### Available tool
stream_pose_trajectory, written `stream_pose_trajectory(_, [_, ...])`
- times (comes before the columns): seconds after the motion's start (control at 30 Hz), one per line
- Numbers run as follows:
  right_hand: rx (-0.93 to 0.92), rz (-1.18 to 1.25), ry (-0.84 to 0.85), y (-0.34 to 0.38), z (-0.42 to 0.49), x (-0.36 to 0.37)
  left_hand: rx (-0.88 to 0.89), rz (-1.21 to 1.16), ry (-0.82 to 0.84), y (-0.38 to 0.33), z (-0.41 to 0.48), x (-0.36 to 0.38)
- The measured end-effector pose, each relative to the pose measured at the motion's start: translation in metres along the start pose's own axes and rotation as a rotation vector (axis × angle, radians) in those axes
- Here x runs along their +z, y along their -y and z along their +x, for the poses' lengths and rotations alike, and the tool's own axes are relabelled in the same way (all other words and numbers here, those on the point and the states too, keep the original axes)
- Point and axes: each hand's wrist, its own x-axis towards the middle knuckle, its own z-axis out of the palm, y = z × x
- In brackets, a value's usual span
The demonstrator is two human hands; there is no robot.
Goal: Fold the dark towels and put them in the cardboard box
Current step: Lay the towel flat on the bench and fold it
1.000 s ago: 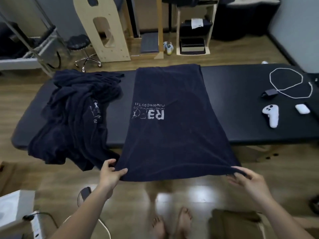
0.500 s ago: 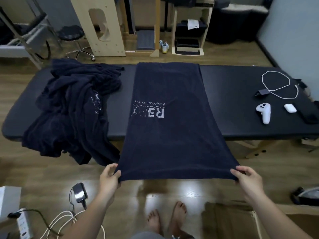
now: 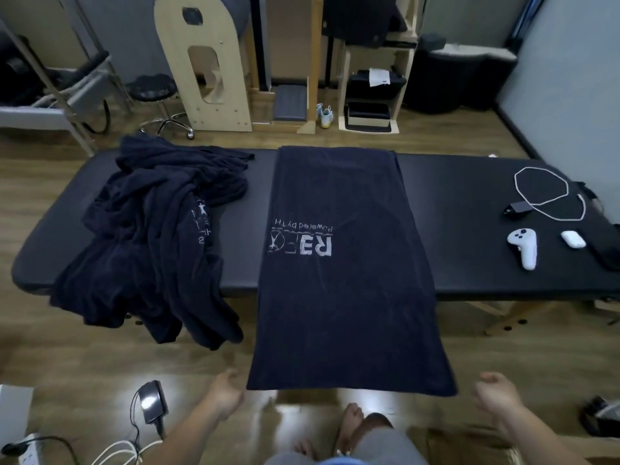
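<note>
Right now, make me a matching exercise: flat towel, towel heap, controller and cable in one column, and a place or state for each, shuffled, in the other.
Column one
1. flat towel
2. towel heap
3. controller
4. cable

Column two
A. looped, far right on the table
B. crumpled, on the table's left part
C. spread across the middle, near end hanging off the edge
D. white, on the right part, nearer than the loop

Pairs: 1-C, 2-B, 3-D, 4-A
</note>
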Motion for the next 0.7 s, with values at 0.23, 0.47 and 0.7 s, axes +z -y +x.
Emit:
stream_pose_trajectory(0.23, [-0.163, -0.027, 0.129, 0.079, 0.024, 0.031, 0.214, 0.075, -0.153, -0.079, 0.043, -0.014])
stream_pose_trajectory(0.47, [-0.256, 0.128, 0.364, 0.228, 0.076, 0.087, 0.284, 0.034, -0.216, -0.212, 0.112, -0.019])
stream_pose_trajectory(0.7, [-0.305, 0.044, 0.478, 0.355, 0.133, 0.131, 0.199, 0.129, -0.216, -0.29, 0.158, 0.0])
